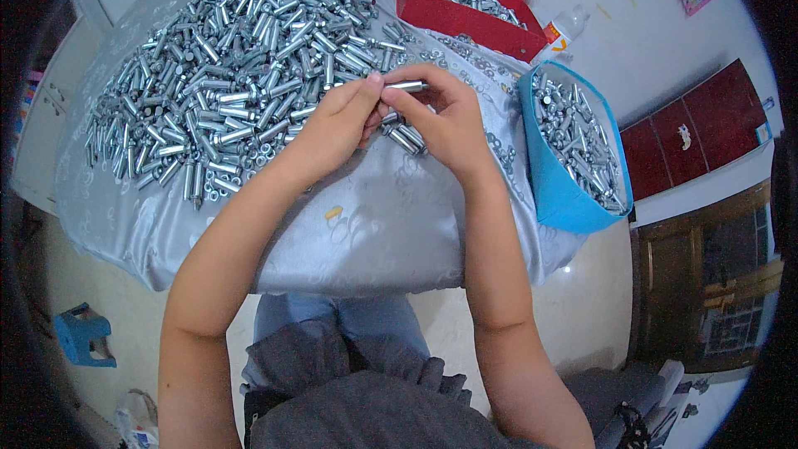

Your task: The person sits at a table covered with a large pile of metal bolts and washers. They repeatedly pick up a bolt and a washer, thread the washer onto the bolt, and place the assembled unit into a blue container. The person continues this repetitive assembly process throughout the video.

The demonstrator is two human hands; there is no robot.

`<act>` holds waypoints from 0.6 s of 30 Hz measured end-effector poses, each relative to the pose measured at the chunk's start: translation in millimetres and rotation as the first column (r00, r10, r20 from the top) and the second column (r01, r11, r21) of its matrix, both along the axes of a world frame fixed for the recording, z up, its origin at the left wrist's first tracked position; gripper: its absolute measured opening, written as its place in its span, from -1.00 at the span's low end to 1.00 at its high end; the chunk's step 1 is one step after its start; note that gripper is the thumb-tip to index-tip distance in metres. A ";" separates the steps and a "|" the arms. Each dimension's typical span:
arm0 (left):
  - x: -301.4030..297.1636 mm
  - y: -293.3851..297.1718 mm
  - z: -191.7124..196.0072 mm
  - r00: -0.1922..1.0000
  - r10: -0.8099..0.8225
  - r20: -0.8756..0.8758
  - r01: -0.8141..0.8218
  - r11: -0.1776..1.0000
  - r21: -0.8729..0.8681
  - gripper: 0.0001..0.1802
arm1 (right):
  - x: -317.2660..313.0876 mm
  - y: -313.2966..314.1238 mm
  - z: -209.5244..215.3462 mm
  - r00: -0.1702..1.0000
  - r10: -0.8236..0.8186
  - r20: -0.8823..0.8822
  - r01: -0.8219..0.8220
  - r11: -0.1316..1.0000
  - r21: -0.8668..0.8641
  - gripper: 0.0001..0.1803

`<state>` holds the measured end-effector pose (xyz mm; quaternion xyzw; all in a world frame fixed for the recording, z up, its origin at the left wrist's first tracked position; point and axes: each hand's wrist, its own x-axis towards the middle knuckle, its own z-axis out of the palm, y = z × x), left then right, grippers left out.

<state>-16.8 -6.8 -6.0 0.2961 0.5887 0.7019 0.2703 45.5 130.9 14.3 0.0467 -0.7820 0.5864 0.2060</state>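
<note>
Both my hands meet over the near edge of a big heap of silver metal expansion bolts (241,58). A single expansion bolt (407,86) lies crosswise between them, its shiny sleeve pointing right. My right hand (449,120) grips it between thumb and curled fingers. The thumb and fingers of my left hand (337,129) are pinched at the bolt's left end, which they hide. Just below the hands, a few more expansion bolts (407,138) lie side by side on the cloth. Loose nuts (264,152) are scattered along the heap's near edge, beside my left forearm.
A pale satin cloth (374,249) covers the round table. At the right edge stands a blue bin (573,191) full of bolts; a red box (465,29) of bolts is at the back. Washers (478,62) lie between them, near a plastic bottle (565,29). A blue stool (83,337) stands on the floor.
</note>
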 end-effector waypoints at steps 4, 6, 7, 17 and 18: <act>1.8 -2.4 11.9 0.976 -0.112 0.185 0.116 0.993 -0.014 -0.54 | 1.4 -2.4 -1.4 0.999 -0.021 -0.048 0.028 0.986 0.166 -0.76; 8.5 3.2 16.0 0.963 -0.060 0.263 0.073 0.997 -0.040 -0.54 | 5.1 -2.6 1.8 0.999 -0.033 -0.019 0.036 0.987 0.154 -0.69; 8.0 3.7 16.3 0.977 -0.025 0.210 0.047 0.994 -0.100 -0.55 | 6.6 -2.4 4.2 0.999 -0.041 -0.005 0.041 0.988 0.148 -0.66; -0.7 -6.2 22.4 0.962 -0.061 0.266 0.056 0.998 0.026 -0.58 | 9.5 2.3 14.7 0.998 0.054 -0.038 -0.060 0.983 -0.172 -0.82; -0.6 -7.4 25.7 0.964 -0.070 0.257 0.066 0.998 0.025 -0.57 | 9.7 0.5 14.9 0.997 0.061 -0.044 -0.068 0.981 -0.182 -0.82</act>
